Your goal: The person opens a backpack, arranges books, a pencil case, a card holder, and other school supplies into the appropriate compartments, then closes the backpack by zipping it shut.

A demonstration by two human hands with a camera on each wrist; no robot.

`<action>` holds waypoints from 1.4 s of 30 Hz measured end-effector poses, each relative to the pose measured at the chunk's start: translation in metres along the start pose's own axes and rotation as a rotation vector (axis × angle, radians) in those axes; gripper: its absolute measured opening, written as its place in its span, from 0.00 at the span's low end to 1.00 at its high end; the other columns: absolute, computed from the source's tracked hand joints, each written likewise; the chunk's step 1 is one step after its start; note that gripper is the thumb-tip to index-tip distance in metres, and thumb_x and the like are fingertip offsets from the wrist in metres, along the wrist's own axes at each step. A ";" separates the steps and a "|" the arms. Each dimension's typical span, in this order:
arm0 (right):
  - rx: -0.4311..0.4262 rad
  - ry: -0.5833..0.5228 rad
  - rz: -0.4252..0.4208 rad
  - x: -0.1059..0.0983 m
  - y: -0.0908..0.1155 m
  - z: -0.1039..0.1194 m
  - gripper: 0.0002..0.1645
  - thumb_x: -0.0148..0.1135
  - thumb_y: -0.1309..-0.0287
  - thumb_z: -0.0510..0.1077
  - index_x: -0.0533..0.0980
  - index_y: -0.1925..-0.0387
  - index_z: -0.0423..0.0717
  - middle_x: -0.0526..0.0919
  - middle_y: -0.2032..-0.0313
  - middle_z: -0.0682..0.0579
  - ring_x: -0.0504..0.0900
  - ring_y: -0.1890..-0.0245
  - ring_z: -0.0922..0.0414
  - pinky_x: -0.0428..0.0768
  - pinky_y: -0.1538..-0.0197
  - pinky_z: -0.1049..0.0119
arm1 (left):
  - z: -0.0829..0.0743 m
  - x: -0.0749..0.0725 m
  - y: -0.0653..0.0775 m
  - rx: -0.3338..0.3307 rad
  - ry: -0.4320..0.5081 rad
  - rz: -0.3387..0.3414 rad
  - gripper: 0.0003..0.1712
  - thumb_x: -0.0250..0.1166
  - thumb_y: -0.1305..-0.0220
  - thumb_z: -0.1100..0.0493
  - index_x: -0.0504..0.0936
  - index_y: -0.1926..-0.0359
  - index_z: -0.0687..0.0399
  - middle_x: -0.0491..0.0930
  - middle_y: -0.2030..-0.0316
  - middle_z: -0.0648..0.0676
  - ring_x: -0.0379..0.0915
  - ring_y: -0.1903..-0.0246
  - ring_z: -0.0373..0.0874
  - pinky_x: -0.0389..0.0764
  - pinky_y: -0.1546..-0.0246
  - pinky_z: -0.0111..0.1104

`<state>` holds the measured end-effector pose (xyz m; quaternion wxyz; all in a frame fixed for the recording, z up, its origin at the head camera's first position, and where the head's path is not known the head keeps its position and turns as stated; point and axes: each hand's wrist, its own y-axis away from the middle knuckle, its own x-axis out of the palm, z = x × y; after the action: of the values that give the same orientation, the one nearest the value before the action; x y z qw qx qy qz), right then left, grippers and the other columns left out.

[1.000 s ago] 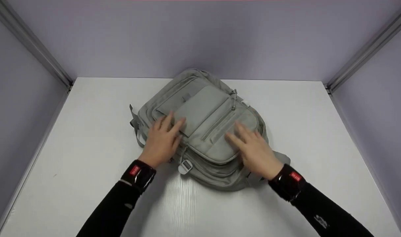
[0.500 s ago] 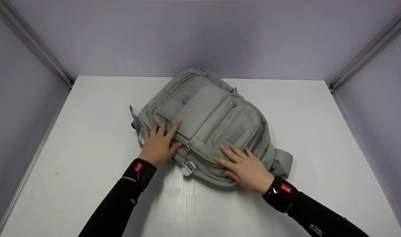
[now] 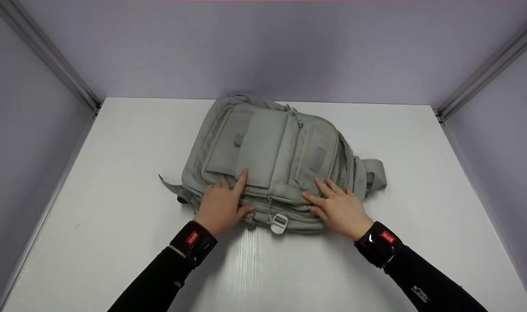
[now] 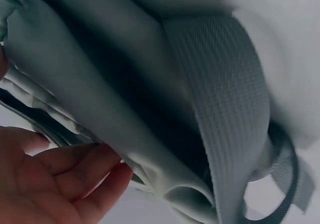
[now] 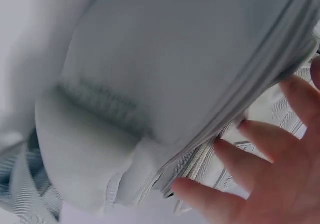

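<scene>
A grey-green backpack (image 3: 263,147) lies on its back on the white table, its front pockets facing up. My left hand (image 3: 222,206) rests on its near left edge, index finger stretched over the front pocket flap. In the left wrist view, the fingertips (image 4: 117,169) touch the fabric beside a wide webbing strap (image 4: 225,93). Spread fingers of my right hand (image 3: 341,210) lie on the near right edge, below a small label patch (image 3: 318,159). The right wrist view shows those fingertips (image 5: 187,186) against the zippered seam. A light buckle-shaped zip pull (image 3: 279,223) hangs between both hands.
The white table (image 3: 129,143) carries the bag near its back edge. Pale panels with metal corner posts (image 3: 51,56) enclose the left, back and right sides. A loose strap (image 3: 170,185) sticks out left, and a folded strap (image 3: 377,174) sticks out right.
The backpack has turned counterclockwise, so its near side lies more level across the table. My right hand slid down to the near edge, then shifted right; the left hand moved slightly right and nearer.
</scene>
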<state>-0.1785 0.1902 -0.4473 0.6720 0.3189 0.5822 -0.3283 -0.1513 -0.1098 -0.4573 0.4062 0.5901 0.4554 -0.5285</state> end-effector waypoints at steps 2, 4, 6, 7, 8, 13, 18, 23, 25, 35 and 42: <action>0.040 0.008 -0.006 0.001 -0.002 -0.003 0.25 0.58 0.32 0.53 0.75 0.36 0.57 0.68 0.30 0.36 0.68 0.31 0.34 0.69 0.39 0.28 | -0.005 -0.001 0.000 0.020 -0.020 -0.021 0.54 0.59 0.38 0.29 0.56 0.24 0.56 0.79 0.52 0.81 0.82 0.57 0.69 0.82 0.56 0.52; 0.075 0.014 -0.028 0.002 -0.003 -0.005 0.25 0.58 0.32 0.53 0.76 0.36 0.55 0.69 0.31 0.35 0.68 0.31 0.34 0.71 0.40 0.29 | -0.009 -0.001 -0.001 0.037 -0.033 -0.036 0.54 0.60 0.39 0.29 0.57 0.24 0.59 0.84 0.65 0.73 0.83 0.66 0.64 0.82 0.64 0.48; 0.103 0.002 -0.079 0.005 -0.004 -0.003 0.24 0.59 0.33 0.52 0.77 0.38 0.51 0.70 0.32 0.34 0.69 0.32 0.34 0.71 0.40 0.30 | -0.012 0.000 -0.002 0.051 -0.053 -0.043 0.55 0.61 0.39 0.29 0.58 0.25 0.61 0.82 0.76 0.65 0.83 0.68 0.61 0.81 0.67 0.45; 0.109 -0.009 -0.129 0.006 -0.005 -0.001 0.24 0.60 0.34 0.51 0.78 0.40 0.47 0.72 0.33 0.33 0.70 0.33 0.34 0.72 0.39 0.32 | -0.014 0.000 -0.002 0.056 -0.065 -0.045 0.55 0.61 0.40 0.29 0.58 0.25 0.62 0.80 0.80 0.61 0.83 0.67 0.61 0.82 0.68 0.44; 0.109 -0.026 -0.202 0.009 -0.006 0.003 0.23 0.62 0.35 0.50 0.80 0.43 0.43 0.74 0.35 0.33 0.72 0.34 0.35 0.73 0.39 0.34 | -0.015 0.001 -0.003 0.061 -0.080 -0.049 0.55 0.61 0.40 0.29 0.59 0.26 0.62 0.79 0.81 0.60 0.84 0.66 0.61 0.82 0.69 0.44; 0.059 -0.129 -0.584 0.022 -0.010 0.042 0.11 0.70 0.44 0.44 0.80 0.68 0.39 0.84 0.60 0.41 0.81 0.56 0.45 0.79 0.52 0.53 | -0.016 0.003 -0.004 0.059 -0.142 -0.060 0.55 0.63 0.42 0.29 0.61 0.27 0.63 0.85 0.68 0.72 0.84 0.58 0.65 0.84 0.67 0.45; 0.179 -0.184 -0.479 0.031 -0.017 0.085 0.15 0.72 0.45 0.49 0.77 0.74 0.44 0.78 0.73 0.50 0.77 0.72 0.53 0.75 0.69 0.60 | -0.018 0.006 -0.005 0.056 -0.158 -0.078 0.55 0.63 0.42 0.29 0.61 0.27 0.62 0.86 0.65 0.71 0.84 0.56 0.64 0.84 0.63 0.46; 0.325 -0.200 -0.362 0.040 -0.027 0.097 0.13 0.70 0.44 0.44 0.75 0.76 0.44 0.78 0.75 0.49 0.81 0.76 0.51 0.77 0.75 0.57 | -0.020 0.009 -0.006 0.064 -0.190 -0.087 0.56 0.62 0.42 0.28 0.61 0.26 0.62 0.86 0.67 0.69 0.84 0.55 0.64 0.84 0.61 0.45; 0.318 -0.220 -0.392 0.043 -0.028 0.095 0.11 0.69 0.44 0.40 0.75 0.76 0.44 0.78 0.75 0.49 0.81 0.77 0.51 0.77 0.76 0.57 | -0.020 0.010 -0.006 0.066 -0.196 -0.092 0.56 0.61 0.42 0.27 0.61 0.26 0.62 0.86 0.69 0.68 0.84 0.55 0.63 0.84 0.62 0.45; 0.313 -0.371 -0.419 0.038 -0.004 0.060 0.14 0.56 0.38 0.35 0.68 0.79 0.48 0.66 0.83 0.56 0.61 0.82 0.65 0.58 0.77 0.71 | -0.018 0.013 -0.003 0.057 -0.252 -0.111 0.56 0.58 0.41 0.26 0.60 0.26 0.61 0.85 0.59 0.73 0.86 0.61 0.60 0.83 0.68 0.42; 0.378 -0.382 -0.451 0.032 0.018 0.022 0.15 0.55 0.38 0.35 0.67 0.79 0.47 0.65 0.83 0.56 0.62 0.82 0.63 0.60 0.75 0.70 | -0.017 0.011 -0.001 0.046 -0.260 -0.113 0.55 0.58 0.40 0.26 0.61 0.26 0.60 0.84 0.57 0.74 0.86 0.65 0.58 0.83 0.68 0.42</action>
<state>-0.1481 0.1810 -0.4754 0.6082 0.2339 0.4308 -0.6243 -0.1476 -0.0918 -0.4668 0.4178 0.4992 0.4189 -0.6331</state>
